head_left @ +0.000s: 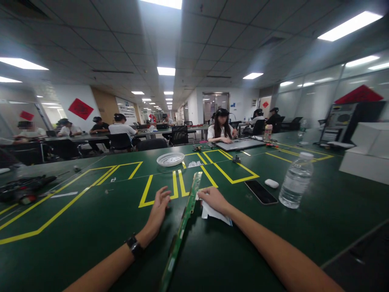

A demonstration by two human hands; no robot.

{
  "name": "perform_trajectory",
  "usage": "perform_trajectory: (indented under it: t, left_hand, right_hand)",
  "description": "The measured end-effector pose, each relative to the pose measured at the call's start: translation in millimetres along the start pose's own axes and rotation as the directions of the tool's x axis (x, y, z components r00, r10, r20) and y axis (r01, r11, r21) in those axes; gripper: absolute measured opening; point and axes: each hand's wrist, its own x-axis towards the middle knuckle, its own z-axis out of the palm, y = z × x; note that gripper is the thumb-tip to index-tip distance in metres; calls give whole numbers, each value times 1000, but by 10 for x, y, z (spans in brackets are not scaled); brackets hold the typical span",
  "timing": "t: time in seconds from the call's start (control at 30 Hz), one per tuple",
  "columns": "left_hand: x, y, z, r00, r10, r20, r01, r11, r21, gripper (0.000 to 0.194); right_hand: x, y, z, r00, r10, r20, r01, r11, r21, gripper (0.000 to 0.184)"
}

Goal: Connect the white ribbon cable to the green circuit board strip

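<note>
A long, narrow green circuit board (183,227) runs away from me between my hands, slanting up to the right, its near end cut off by the lower frame edge. My right hand (213,199) pinches the board's right edge near its far end; the fingertips are partly hidden. Under that hand lies a crumpled white sheet (215,213), perhaps paper or a wipe. My left hand (158,209), with a dark watch at the wrist, is open to the left of the board. Its fingers are slightly curled, apart from the board and holding nothing.
Yellow tape (240,181) marks the green table (100,243). Beyond my hands is a white plastic basket (170,159). To the right are a phone (261,192), a white case (271,183) and a water bottle (296,180). Dark tools (24,188) lie left. A person (221,127) sits opposite.
</note>
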Motion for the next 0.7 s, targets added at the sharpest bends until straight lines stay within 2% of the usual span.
perform_trajectory:
  t: [0.07, 0.13, 0.23, 0.3, 0.4, 0.5, 0.6, 0.7]
  left_hand:
    - [141, -71, -173, 991, -17, -131, 21, 999, 29, 45]
    - [246, -118, -311, 976, -41, -212, 48, 998, 30, 42]
    - [301, -130, -386, 970, -58, -236, 69, 997, 38, 40]
    - [286, -117, -369, 977, -43, -209, 56, 997, 61, 38]
    - [254, -106, -326, 989, 3, -151, 12, 995, 101, 36]
    - [239, -108, -312, 996, 40, -75, -27, 985, 168, 32]
    - [227, -86, -306, 998, 59, -3, -57, 971, 231, 31]
    - [202, -38, -288, 997, 77, 21, -79, 962, 261, 31]
  right_hand:
    - [42, 151, -237, 994, -4, -114, -25, 965, -259, 43]
    - [63, 291, -442, 983, 54, -175, -131, 875, -467, 47]
    - [75, 423, -633, 958, 121, -262, -263, 737, -622, 54]
    - [81, 456, -682, 945, 120, -304, -300, 688, -661, 53]
    - [99, 475, -669, 957, 12, -291, -219, 687, -692, 38]
    - [128, 511, -592, 978, -86, -192, -76, 708, -702, 26]
    - [160, 572, -503, 990, -87, -115, -20, 705, -709, 21]
    - [182, 632, -453, 995, -73, -75, -2, 702, -712, 20]
